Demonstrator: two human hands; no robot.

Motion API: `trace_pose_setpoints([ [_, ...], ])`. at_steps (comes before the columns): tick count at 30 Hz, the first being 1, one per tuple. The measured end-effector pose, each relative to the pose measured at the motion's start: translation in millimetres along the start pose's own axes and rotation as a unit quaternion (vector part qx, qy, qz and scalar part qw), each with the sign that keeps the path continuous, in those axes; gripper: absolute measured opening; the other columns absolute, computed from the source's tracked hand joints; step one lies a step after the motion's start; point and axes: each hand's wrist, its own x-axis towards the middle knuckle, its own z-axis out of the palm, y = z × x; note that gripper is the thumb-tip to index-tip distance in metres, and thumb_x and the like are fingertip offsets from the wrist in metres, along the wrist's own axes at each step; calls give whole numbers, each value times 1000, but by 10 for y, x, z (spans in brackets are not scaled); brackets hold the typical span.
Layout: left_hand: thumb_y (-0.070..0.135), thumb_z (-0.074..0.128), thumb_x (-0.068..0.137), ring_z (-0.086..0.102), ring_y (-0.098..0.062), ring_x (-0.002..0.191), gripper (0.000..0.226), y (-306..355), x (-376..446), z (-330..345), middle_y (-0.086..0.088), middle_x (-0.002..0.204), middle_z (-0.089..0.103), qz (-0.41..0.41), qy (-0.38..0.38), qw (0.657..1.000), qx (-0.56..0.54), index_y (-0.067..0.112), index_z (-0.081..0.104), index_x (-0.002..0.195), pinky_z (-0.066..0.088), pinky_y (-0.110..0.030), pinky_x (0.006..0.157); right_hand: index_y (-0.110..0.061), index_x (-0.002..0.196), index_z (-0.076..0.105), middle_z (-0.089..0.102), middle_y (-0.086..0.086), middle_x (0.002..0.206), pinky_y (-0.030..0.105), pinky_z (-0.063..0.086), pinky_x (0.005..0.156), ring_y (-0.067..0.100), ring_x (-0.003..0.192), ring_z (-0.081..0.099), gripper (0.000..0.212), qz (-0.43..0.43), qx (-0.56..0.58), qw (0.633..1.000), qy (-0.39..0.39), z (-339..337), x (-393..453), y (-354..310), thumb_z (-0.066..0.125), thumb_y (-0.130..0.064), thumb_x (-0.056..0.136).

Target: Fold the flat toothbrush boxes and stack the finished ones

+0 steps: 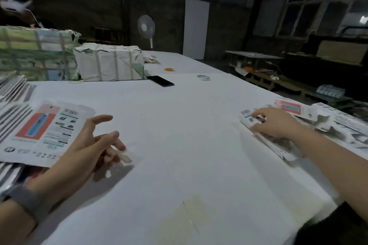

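Observation:
A flat toothbrush box (42,131), white with a red and blue panel and a barcode, lies at the left on top of a spread of other flat boxes (14,97). My left hand (93,145) hovers just right of it, fingers loosely spread, holding nothing. At the right edge my right hand (272,123) rests on a folded box (248,115); its fingers curl over the box's near end. More folded boxes (289,107) lie behind that hand among torn wrapping paper.
Two taped paper bundles (109,61) stand at the back left. A black phone (160,81), a tape roll (203,77) and an orange ring (169,69) lie farther back on the white table (179,125). Torn wrapping (338,125) covers the right edge.

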Motion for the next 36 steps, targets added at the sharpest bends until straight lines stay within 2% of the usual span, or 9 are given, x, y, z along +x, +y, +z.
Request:
trace_pose_setpoints([
  [5, 67, 87, 55, 58, -22, 53, 75, 3, -13, -34, -17, 84, 69, -3, -6, 1000, 5, 44, 59, 120, 41, -26, 39, -39, 118, 66, 56, 1, 112, 39, 51, 86, 28, 111, 56, 39, 35, -87, 993, 69, 57, -18, 453, 68, -32, 79],
  [14, 65, 91, 51, 60, -21, 55, 77, 78, -62, -4, -18, 80, 68, -9, -39, 999, 30, 33, 65, 115, 41, -23, 37, -38, 124, 64, 46, -4, 139, 40, 36, 101, 23, 127, 37, 34, -12, -143, 975, 167, 247, 20, 217, 62, -33, 90],
  [20, 17, 64, 91, 47, -21, 49, 21, 151, -117, 98, -17, 75, 66, -27, -13, 999, 28, 23, 66, 111, 33, -20, 41, -34, 119, 66, 46, -10, 135, 33, 40, 96, 15, 126, 38, 29, -182, 47, 976, 108, 439, -190, -1011, 63, -32, 90],
  [23, 11, 56, 100, 38, -19, 46, 24, 185, -153, 137, -13, 69, 62, -43, -4, 998, 40, 31, 69, 101, 26, -23, 48, -34, 118, 66, 47, -12, 132, 31, 39, 97, 10, 122, 41, 28, -262, 168, 948, 60, 588, -366, -1745, 64, -35, 90],
  [27, 10, 57, 99, 45, -16, 43, 29, 182, -171, 128, -7, 60, 60, 22, 40, 990, 137, 35, 67, 89, 31, -22, 40, -33, 115, 67, 54, -10, 124, 26, 38, 96, 8, 112, 48, 24, -314, 287, 905, -1, 788, -559, -2582, 66, -34, 90],
  [29, 9, 60, 95, 50, -11, 46, 26, 141, -149, 99, -2, 55, 59, 93, 104, 957, 252, 32, 65, 83, 38, -22, 44, -32, 113, 67, 56, -10, 121, 26, 40, 94, 8, 110, 51, 22, -322, 327, 888, -22, 910, -637, -2830, 65, -32, 91],
  [32, 22, 65, 89, 58, -14, 76, 11, 166, -150, 37, 11, 73, 61, 178, 163, 827, 508, 30, 62, 95, 40, -25, 60, -27, 114, 68, 60, -7, 119, 30, 45, 95, 12, 110, 55, 24, -340, 322, 883, -33, 1071, -667, -2952, 64, -25, 91],
  [34, 38, 59, 91, 51, -23, 117, 28, 154, -124, -37, 8, 117, 62, 127, 127, 727, 663, 33, 56, 118, 42, -36, 89, -26, 112, 69, 62, -7, 115, 31, 47, 93, 11, 104, 56, 23, -348, 330, 877, -26, 1113, -641, -2925, 63, -22, 90],
  [36, 50, 45, 95, 26, -35, 144, 42, 159, -105, -102, 2, 148, 42, 28, 101, 646, 756, 35, 43, 135, 22, -57, 111, -30, 105, 69, 61, -11, 109, 29, 48, 90, 8, 99, 56, 19, -349, 349, 869, -23, 1129, -628, -2886, 64, -22, 89],
])
